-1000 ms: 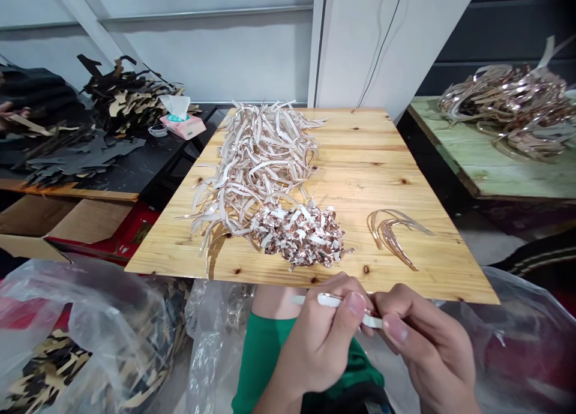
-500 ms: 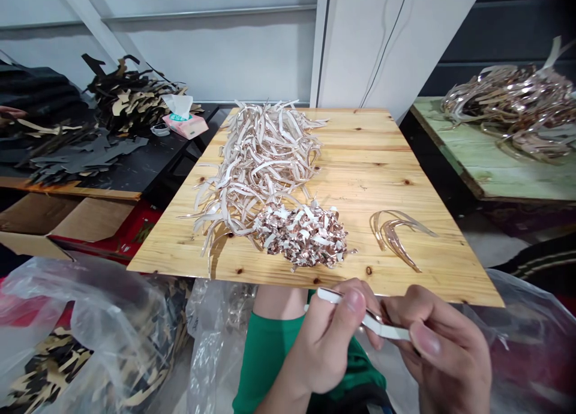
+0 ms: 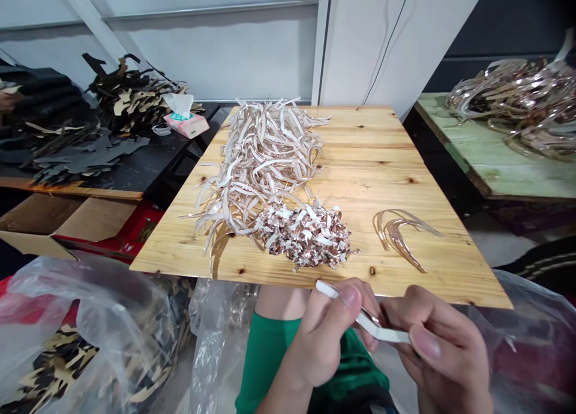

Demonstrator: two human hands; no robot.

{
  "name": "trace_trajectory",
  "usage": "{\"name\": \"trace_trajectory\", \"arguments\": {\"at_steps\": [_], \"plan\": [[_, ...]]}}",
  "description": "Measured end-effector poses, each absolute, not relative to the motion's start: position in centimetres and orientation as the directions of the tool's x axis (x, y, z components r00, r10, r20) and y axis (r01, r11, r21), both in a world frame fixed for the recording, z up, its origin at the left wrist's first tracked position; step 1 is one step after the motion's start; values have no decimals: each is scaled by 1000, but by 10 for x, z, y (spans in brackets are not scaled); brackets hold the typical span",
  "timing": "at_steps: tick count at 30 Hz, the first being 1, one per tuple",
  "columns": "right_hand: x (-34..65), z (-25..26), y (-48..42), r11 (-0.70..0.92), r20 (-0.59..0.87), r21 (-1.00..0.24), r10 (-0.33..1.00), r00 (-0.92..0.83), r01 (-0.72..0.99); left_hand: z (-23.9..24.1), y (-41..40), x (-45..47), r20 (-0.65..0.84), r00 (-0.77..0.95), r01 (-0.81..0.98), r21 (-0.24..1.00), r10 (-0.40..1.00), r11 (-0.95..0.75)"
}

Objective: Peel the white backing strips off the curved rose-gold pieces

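Note:
Between both hands, just in front of the table's near edge, stretches a narrow strip (image 3: 378, 330), white on one face and shiny rose-gold on the other. My left hand (image 3: 330, 336) pinches it between thumb and fingers, and its white end sticks out past the thumb. The strip's other end is gripped under the thumb of my right hand (image 3: 443, 342). Beyond the hands lies a heap of short shiny scraps (image 3: 308, 234). A large tangle of long curved strips (image 3: 265, 156) spreads behind it. A few loose curved strips (image 3: 400, 240) lie on the right.
The wooden table (image 3: 369, 162) stands before my knees. On the left, a black table (image 3: 130, 171) bears dark cut pieces and a tissue box (image 3: 186, 125). A green table (image 3: 508, 168) on the right holds more shiny strips. Plastic bags (image 3: 108, 324) and a cardboard box (image 3: 94, 219) sit lower left.
The strip's white face has turned more into view, with a bend near its middle. Both hands keep hold of it in nearly the same place.

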State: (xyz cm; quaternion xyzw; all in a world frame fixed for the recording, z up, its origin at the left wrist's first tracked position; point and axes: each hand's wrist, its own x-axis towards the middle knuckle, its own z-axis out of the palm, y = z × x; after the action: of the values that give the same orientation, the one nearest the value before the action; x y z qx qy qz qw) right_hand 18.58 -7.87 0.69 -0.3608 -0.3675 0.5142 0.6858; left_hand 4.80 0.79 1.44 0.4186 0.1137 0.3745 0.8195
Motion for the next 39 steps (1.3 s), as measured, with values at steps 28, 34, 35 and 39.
{"name": "trace_trajectory", "arguments": {"at_steps": [28,34,35,39], "plan": [[180,15,-59,173,86,-824,979,183,-539,10,12,56,48,685,-543,699,727,466],[167,40,-45,243,141,-777,966,216,-581,10,10,60,95,644,-631,626,759,457],[167,42,-44,242,140,-774,967,215,-585,11,10,61,95,639,-643,611,763,463],[165,43,-44,243,140,-777,966,217,-581,14,9,61,100,635,-670,565,766,481]]}}
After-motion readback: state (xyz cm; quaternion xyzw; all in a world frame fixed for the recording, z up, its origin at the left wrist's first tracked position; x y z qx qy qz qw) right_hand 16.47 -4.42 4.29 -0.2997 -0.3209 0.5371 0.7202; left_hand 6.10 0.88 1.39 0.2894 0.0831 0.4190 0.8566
